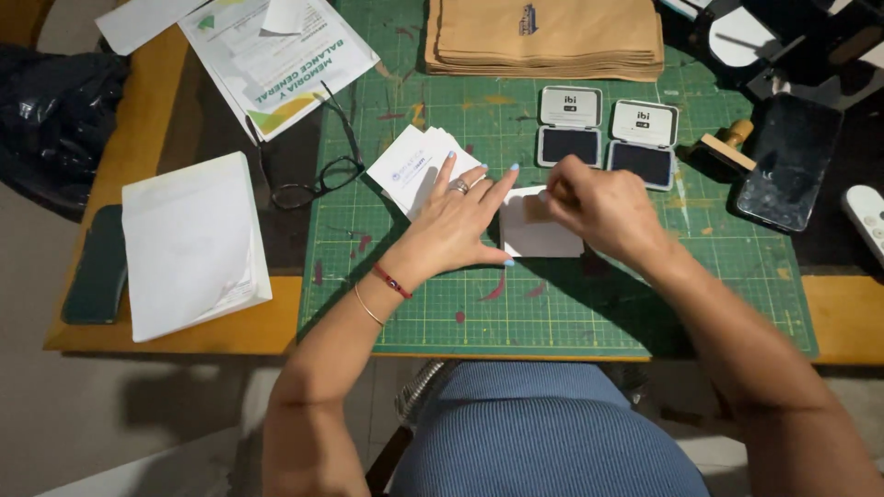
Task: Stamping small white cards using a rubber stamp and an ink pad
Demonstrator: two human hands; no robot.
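Note:
My left hand (456, 221) lies flat, fingers spread, on the green cutting mat (552, 304), pressing the left edge of a small white card stack (543, 235). My right hand (603, 207) is closed over a wooden stamp (538, 208), holding it down on that white card. A fanned pile of white cards (410, 166) lies just behind my left hand. Two open ink pads (569, 124) (643, 143) sit behind my right hand.
A stack of brown paper bags (548, 37) lies at the back. Glasses (318, 179), a printed booklet (276, 60) and a white paper pad (189, 244) are at the left. A black phone (787, 161) and another wooden stamp (727, 143) sit at the right.

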